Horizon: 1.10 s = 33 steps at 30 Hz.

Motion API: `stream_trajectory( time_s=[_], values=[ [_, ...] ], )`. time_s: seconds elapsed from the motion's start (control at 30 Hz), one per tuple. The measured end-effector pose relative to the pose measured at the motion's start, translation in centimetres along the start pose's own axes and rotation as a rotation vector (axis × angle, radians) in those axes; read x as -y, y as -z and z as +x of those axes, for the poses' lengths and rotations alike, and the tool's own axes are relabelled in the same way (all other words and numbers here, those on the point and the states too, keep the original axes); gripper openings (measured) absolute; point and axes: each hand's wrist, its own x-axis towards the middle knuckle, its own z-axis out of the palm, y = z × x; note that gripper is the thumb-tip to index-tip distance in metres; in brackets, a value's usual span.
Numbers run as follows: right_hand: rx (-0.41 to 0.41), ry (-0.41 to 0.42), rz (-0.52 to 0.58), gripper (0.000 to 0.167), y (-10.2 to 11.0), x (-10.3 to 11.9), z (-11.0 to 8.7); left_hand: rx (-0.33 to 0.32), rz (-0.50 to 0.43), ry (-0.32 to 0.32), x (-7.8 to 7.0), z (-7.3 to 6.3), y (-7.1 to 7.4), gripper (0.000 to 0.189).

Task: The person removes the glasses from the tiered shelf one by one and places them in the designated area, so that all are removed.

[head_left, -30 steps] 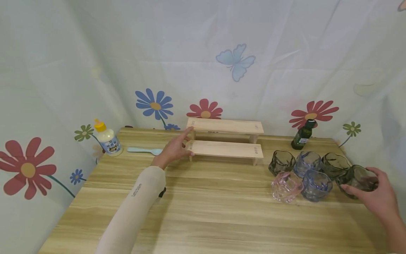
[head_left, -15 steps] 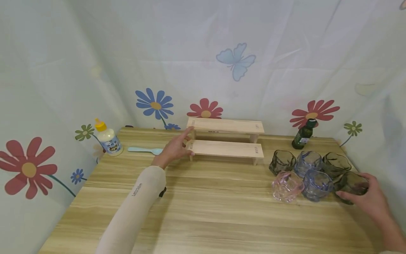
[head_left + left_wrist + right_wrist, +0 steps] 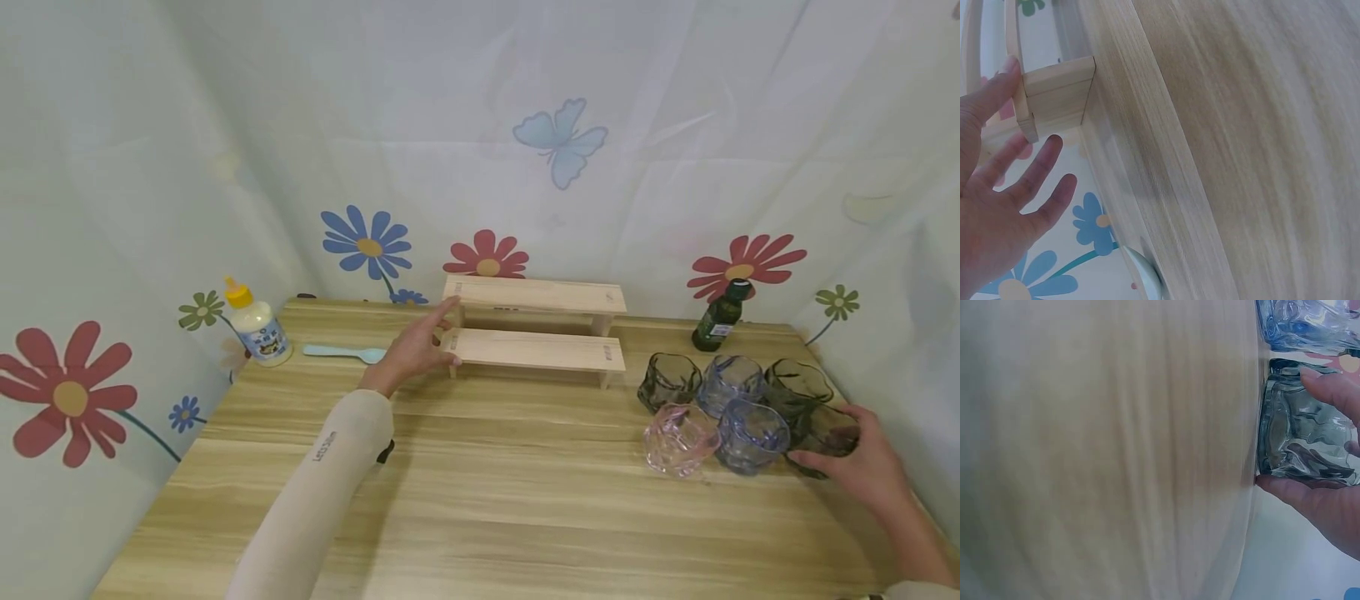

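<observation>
My left hand touches the left end of a two-tier wooden shelf. Its thumb rests at the lower board, and in the left wrist view several fingers spread loosely beside the board's end. On the right, my right hand holds a dark smoky glass, with thumb and fingers on opposite sides. That glass stands on the table beside a blue glass. Around it are a pink glass, another blue glass and two more smoky glasses, one being the left smoky glass.
A dark green bottle stands behind the glasses. At the far left are a yellow-capped bottle and a pale blue spoon. A flower-printed curtain hangs around the wooden table.
My right hand has moved left with the smoky glass, bringing it close against the other glasses. The left hand has stayed at the shelf.
</observation>
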Motion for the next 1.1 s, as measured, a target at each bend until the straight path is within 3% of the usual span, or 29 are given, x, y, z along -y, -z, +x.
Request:
stream_trajectory(
  time_s=[0.4, 0.77, 1.1],
  values=[
    [0.055, 0.031, 0.002, 0.105, 0.1, -0.3, 0.3, 0.004, 0.004, 0.006, -0.1, -0.1, 0.0, 0.107],
    [0.099, 0.061, 0.051, 0.116, 0.5, -0.5, 0.1, 0.005, 0.015, 0.006, -0.2, 0.1, 0.0, 0.107],
    [0.096, 0.068, -0.112, 0.118, 3.0, 2.8, -0.5, -0.001, 0.008, -0.008, 0.1, 0.0, -0.1, 0.107]
  ],
)
